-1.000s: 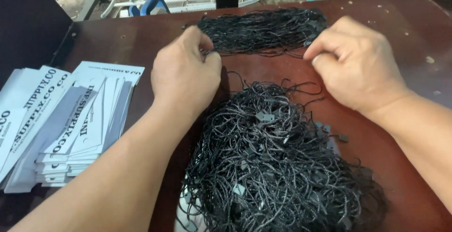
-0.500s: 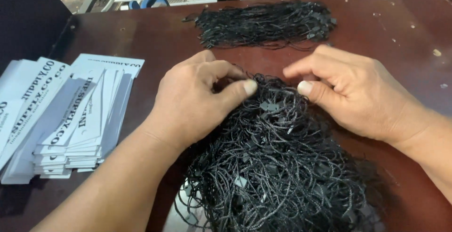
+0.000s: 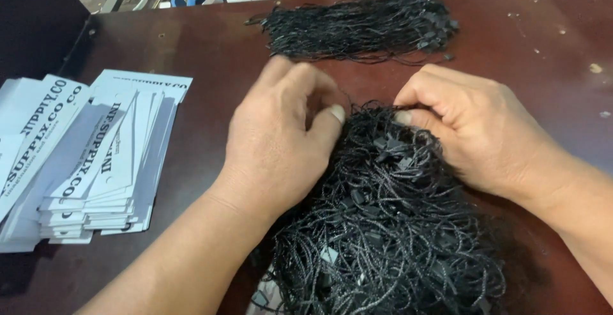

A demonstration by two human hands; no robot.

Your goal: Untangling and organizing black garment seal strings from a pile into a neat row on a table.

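Your left hand (image 3: 281,139) rests on the near-left edge of the tangled pile of black cords (image 3: 389,225), fingers curled in and the thumb pressed toward them at the top of the heap — it looks like a pinch on a strand or two, though the cord itself is too thin to make out between the fingertips. Your right hand (image 3: 476,130) sits on the pile's upper right side, fingers bent down into the strands, thumb tip near the top of the tangle; whether it actually grips a cord I cannot tell. The two thumbs are near each other, not touching.

The pile lies on the dark red-brown table (image 3: 204,53) directly in front of you, small black plastic fasteners showing among the loops. Farther from you, well apart from the heap, a second bundle of black cords (image 3: 361,27) lies straightened out in a row. To your left — beside your forearm — fanned stacks of white printed paper tags (image 3: 96,161) rest on the table.
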